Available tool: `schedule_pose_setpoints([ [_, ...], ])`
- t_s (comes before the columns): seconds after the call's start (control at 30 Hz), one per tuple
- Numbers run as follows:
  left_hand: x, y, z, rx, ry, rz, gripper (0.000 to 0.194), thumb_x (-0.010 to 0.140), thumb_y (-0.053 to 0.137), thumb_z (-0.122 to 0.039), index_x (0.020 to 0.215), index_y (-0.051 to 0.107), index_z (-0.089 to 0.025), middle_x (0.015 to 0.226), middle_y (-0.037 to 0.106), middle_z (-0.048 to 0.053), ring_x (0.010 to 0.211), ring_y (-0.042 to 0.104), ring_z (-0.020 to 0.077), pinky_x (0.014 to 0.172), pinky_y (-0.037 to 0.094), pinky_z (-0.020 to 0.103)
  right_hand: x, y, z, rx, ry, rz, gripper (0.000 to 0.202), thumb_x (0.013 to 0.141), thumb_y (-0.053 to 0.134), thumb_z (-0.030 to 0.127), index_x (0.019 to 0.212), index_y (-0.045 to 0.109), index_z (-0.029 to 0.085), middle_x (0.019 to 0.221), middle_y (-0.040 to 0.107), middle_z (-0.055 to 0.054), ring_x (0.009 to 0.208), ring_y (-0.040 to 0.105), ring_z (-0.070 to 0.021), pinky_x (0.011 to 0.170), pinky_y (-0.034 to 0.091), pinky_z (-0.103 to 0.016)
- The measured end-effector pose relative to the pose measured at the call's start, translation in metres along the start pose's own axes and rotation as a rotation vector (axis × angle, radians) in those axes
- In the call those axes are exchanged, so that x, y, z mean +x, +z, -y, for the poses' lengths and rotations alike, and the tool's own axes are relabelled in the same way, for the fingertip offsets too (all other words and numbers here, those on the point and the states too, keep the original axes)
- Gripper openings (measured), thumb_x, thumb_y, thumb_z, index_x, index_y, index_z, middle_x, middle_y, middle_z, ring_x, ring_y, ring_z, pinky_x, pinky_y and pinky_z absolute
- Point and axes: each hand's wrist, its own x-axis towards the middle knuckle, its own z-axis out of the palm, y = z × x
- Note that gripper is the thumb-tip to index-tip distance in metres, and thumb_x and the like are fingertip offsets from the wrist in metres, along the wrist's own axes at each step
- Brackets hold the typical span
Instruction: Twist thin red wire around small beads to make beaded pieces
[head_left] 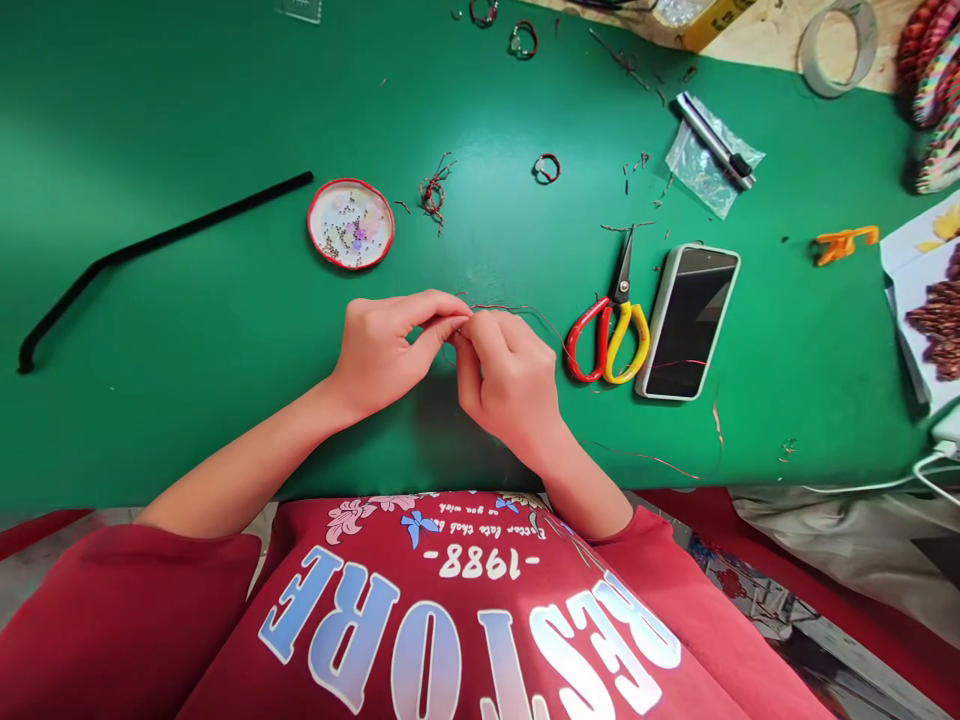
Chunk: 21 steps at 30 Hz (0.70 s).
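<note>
My left hand [394,350] and my right hand [510,375] meet at the fingertips over the green table, both pinching thin dark cord [517,308]. The piece between the fingertips is too small to make out. Loose cord runs from my right hand toward the scissors [611,335], which have one red and one yellow handle. Beyond my left hand lies a red-rimmed lid [351,224] holding small beads. A tangled reddish-brown cord bundle [433,196] rests to the right of the lid.
A phone [688,322] lies beside the scissors. Cord rings [547,168], a silver tool [716,142] on a plastic bag, a tape roll [838,48] and an orange clip [846,244] are farther off. A bent black rod [165,242] lies left on the table [187,420].
</note>
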Motion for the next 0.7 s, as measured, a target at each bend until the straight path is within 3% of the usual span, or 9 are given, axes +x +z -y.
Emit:
schedule_pose_setpoints([
  [0.13,0.003,-0.001,-0.004,-0.151,-0.135,-0.022,0.013,0.089,0.069,-0.031,0.083,0.075,-0.022,0.08,0.08,-0.002,0.069,0.073,0.0106,0.067,0.059,0.022,0.0,0.0,-0.004,0.231,0.028,-0.075,0.01,0.099,0.053,0.018,0.091,0.049,0.022,0.073,0.055,0.002,0.064,0.05,-0.0112,0.06,0.042,-0.027],
  [0.2,0.006,-0.003,-0.006,-0.268,-0.219,-0.023,0.018,0.09,0.069,-0.036,0.083,0.074,-0.02,0.079,0.079,-0.001,0.066,0.073,0.0109,0.066,0.061,0.024,0.002,-0.004,-0.009,0.355,0.078,-0.124,0.004,0.099,0.053,0.025,0.102,0.052,0.022,0.086,0.062,-0.002,0.077,0.06,-0.014,0.07,0.051,-0.031],
  [0.27,0.008,-0.005,-0.008,-0.375,-0.266,0.008,0.023,0.089,0.071,-0.041,0.081,0.073,-0.019,0.078,0.078,0.0,0.063,0.072,0.0107,0.064,0.062,0.025,0.004,-0.008,-0.015,0.428,0.119,-0.145,0.014,0.1,0.05,0.028,0.111,0.053,0.022,0.106,0.066,-0.008,0.102,0.065,-0.0209,0.088,0.055,-0.041],
  [0.37,0.009,-0.005,-0.008,-0.495,-0.296,0.076,0.029,0.085,0.074,-0.048,0.08,0.072,-0.019,0.076,0.078,0.0,0.06,0.072,0.0112,0.061,0.063,0.025,0.003,-0.009,-0.019,0.608,0.151,-0.025,0.026,0.1,0.045,0.025,0.126,0.048,0.024,0.125,0.064,-0.01,0.121,0.063,-0.0231,0.101,0.055,-0.047],
  [0.43,0.008,-0.005,-0.007,-0.545,-0.325,0.119,0.034,0.082,0.074,-0.053,0.081,0.071,-0.019,0.077,0.078,0.001,0.059,0.072,0.0119,0.059,0.063,0.026,0.002,-0.007,-0.02,0.731,0.189,0.078,0.029,0.101,0.044,0.023,0.129,0.045,0.025,0.119,0.067,-0.008,0.11,0.068,-0.0188,0.093,0.059,-0.04],
  [0.53,0.007,-0.004,-0.005,-0.576,-0.35,0.174,0.038,0.083,0.072,-0.057,0.084,0.07,-0.02,0.079,0.079,0.002,0.057,0.072,0.0128,0.058,0.064,0.028,0.001,-0.004,-0.021,0.763,0.21,0.15,0.019,0.1,0.048,0.023,0.119,0.049,0.023,0.099,0.068,-0.002,0.085,0.068,-0.0123,0.078,0.06,-0.03],
  [0.6,0.006,-0.004,-0.004,-0.565,-0.342,0.201,0.038,0.084,0.07,-0.058,0.085,0.07,-0.02,0.08,0.079,0.003,0.058,0.073,0.0135,0.058,0.064,0.029,0.002,-0.005,-0.023,0.738,0.186,0.168,0.013,0.098,0.051,0.024,0.111,0.051,0.022,0.096,0.068,-0.001,0.082,0.067,-0.0113,0.076,0.059,-0.029],
  [0.7,0.007,-0.005,-0.002,-0.543,-0.337,0.22,0.041,0.083,0.068,-0.062,0.086,0.07,-0.021,0.077,0.077,0.002,0.061,0.074,0.0145,0.058,0.064,0.03,0.004,-0.008,-0.024,0.781,0.214,0.203,0.019,0.098,0.052,0.026,0.117,0.05,0.023,0.099,0.07,-0.002,0.086,0.069,-0.0128,0.076,0.059,-0.03],
])
